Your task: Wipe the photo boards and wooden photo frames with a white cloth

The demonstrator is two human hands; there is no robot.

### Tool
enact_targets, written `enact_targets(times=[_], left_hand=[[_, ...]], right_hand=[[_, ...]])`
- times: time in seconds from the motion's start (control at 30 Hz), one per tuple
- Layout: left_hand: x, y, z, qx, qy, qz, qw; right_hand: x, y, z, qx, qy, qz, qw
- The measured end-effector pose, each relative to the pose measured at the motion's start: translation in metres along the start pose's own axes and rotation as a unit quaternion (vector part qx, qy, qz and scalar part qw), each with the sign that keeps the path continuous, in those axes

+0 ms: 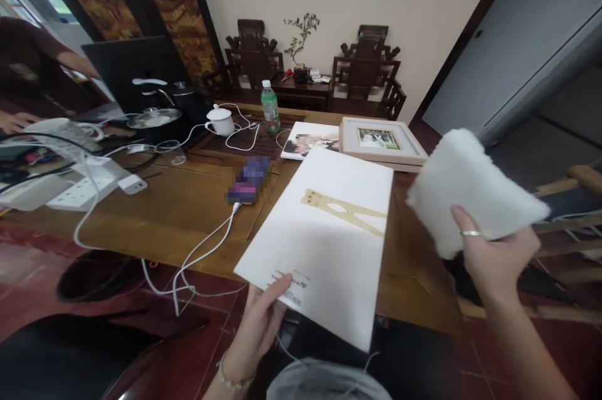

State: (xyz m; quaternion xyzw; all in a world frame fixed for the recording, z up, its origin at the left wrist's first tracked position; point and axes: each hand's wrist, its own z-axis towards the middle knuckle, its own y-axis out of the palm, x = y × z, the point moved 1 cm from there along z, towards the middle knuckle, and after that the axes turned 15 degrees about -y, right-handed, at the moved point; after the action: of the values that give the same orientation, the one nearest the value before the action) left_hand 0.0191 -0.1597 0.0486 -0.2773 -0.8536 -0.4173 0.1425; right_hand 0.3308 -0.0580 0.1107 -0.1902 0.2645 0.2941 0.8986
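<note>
My left hand (266, 309) grips the near left edge of a white book (329, 249), thumb on top and fingers underneath. A tan cartoon animal figure is printed on its face, with small text and a barcode near my thumb. The book is tilted over the table's front edge. Off to the right, my right hand (498, 256) is closed around a fluffy white cloth pad (470, 187), held up in the air beside the table. A ring is on that thumb. Beyond the book lie a photo print panel (310, 136) and a wooden picture frame (385, 143).
On the wooden table (188, 224) are a phone (249, 180) on a white cable, a green-labelled bottle (269, 106), a lidded white cup (220, 120), a power strip (84, 187) and a laptop (136, 74). A person sits at far left. A lined bin (324, 381) stands below.
</note>
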Motion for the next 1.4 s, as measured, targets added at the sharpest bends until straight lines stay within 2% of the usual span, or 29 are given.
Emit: enact_targets(times=[0.03, 0.07, 0.1, 0.13, 0.2, 0.27, 0.37, 0.47, 0.57, 0.67, 0.7, 0.8, 0.87, 0.97, 1.07, 1.2, 1.4], left_hand=[[0.002, -0.001, 0.001, 0.005, 0.011, 0.004, 1.000], [0.003, -0.003, 0.003, 0.011, 0.019, 0.011, 1.000], [0.004, -0.004, 0.004, 0.017, 0.025, 0.019, 0.999], [0.005, -0.005, 0.007, 0.024, 0.031, 0.027, 0.999], [0.007, -0.007, 0.011, 0.040, 0.043, 0.043, 0.997], [0.009, -0.008, 0.015, 0.053, 0.056, 0.052, 0.996], [0.014, -0.008, 0.020, 0.063, 0.069, 0.046, 0.995], [0.018, -0.005, 0.024, 0.069, 0.072, 0.040, 0.994], [0.020, -0.001, 0.026, 0.078, 0.070, 0.034, 0.994], [0.022, 0.006, 0.027, 0.085, 0.065, 0.024, 0.994], [0.023, 0.008, 0.028, 0.086, 0.063, 0.023, 0.994], [0.025, 0.011, 0.030, 0.087, 0.061, 0.020, 0.994], [0.027, 0.012, 0.032, 0.091, 0.060, 0.022, 0.994], [0.027, 0.010, 0.036, 0.096, 0.057, 0.019, 0.994], [0.027, 0.010, 0.038, 0.098, 0.052, 0.013, 0.994], [0.025, 0.009, 0.040, 0.109, 0.037, 0.013, 0.993], [0.027, 0.013, 0.043, 0.122, 0.037, 0.018, 0.992]], right_hand=[[0.004, -0.006, 0.000, -0.060, -0.100, -0.051, 0.992], [0.008, -0.009, -0.002, -0.141, -0.194, -0.077, 0.968], [0.011, -0.011, -0.007, -0.226, -0.275, -0.079, 0.931], [0.013, -0.011, -0.014, -0.299, -0.338, -0.069, 0.890], [0.013, -0.007, -0.033, -0.384, -0.414, -0.059, 0.823], [0.006, 0.000, -0.053, -0.420, -0.441, -0.079, 0.789], [-0.016, 0.004, -0.067, -0.470, -0.420, -0.092, 0.771], [-0.043, 0.000, -0.052, -0.493, -0.395, -0.044, 0.774], [-0.059, 0.008, -0.019, -0.466, -0.396, 0.025, 0.791], [-0.053, 0.049, 0.012, -0.428, -0.387, 0.032, 0.816], [-0.049, 0.069, 0.019, -0.441, -0.383, 0.028, 0.811], [-0.034, 0.140, 0.035, -0.513, -0.396, -0.070, 0.758], [-0.028, 0.186, 0.040, -0.560, -0.429, -0.169, 0.688], [-0.022, 0.245, 0.045, -0.574, -0.454, -0.196, 0.653], [-0.012, 0.288, 0.049, -0.594, -0.470, -0.205, 0.620], [0.006, 0.318, 0.051, -0.625, -0.484, -0.216, 0.573], [0.017, 0.318, 0.042, -0.613, -0.534, -0.205, 0.545]])
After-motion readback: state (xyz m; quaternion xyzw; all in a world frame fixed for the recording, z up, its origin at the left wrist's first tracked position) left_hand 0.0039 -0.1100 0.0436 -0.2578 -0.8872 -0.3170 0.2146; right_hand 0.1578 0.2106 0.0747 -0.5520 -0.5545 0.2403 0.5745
